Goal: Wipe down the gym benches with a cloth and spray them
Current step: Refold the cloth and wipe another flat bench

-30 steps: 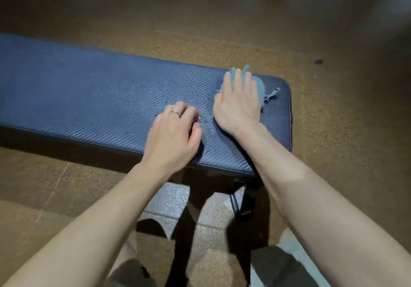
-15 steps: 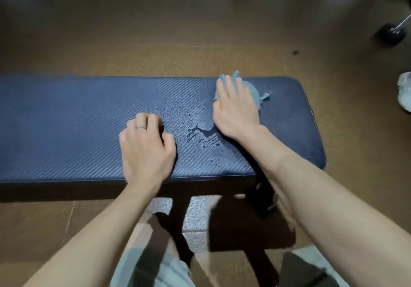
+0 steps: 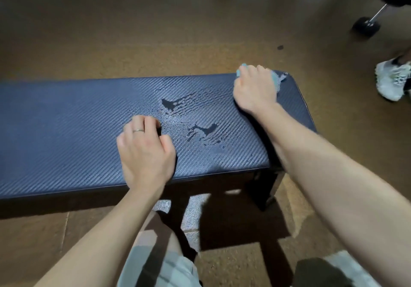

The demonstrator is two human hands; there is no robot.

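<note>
At the bench's (image 3: 66,135) far right corner, I see my right hand (image 3: 254,88) curled over the blue cloth (image 3: 277,79), pressing it onto the pad. Left hand (image 3: 145,151) — ring on one finger — rests knuckled on the near edge, fingers bent, holding nothing. Between the well-separated hands lie wet streaks (image 3: 193,117).
</note>
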